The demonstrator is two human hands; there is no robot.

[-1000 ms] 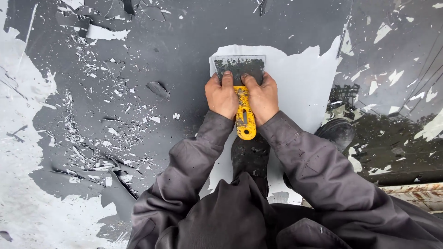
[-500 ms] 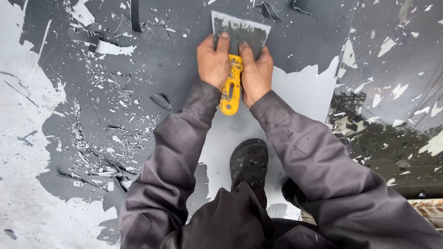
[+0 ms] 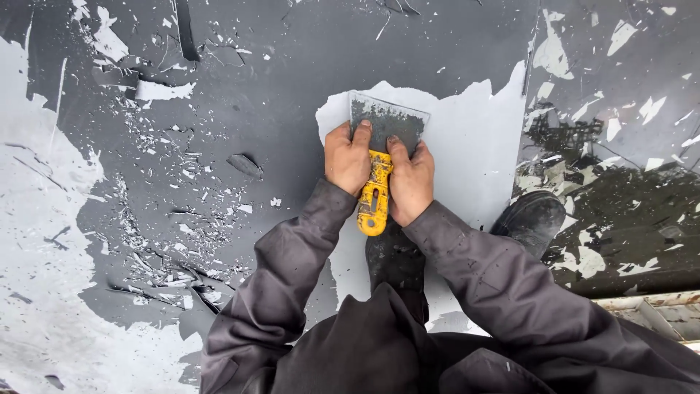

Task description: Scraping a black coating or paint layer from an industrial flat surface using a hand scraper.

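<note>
I had drawn the scraper (image 3: 385, 146) back from its far reach onto the bared pale patch (image 3: 474, 138) — left hand (image 3: 348, 158) and right hand (image 3: 412, 181) both clamped around its yellow handle, fingers pressing the blade flat for leverage.

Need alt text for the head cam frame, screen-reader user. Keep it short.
Both hands, left hand and right hand, press a wide-bladed scraper with a yellow handle against a dark grey coated floor. Around the blade a pale bare patch shows, loose paint flakes lie to the left, and a black boot stands at right.
</note>
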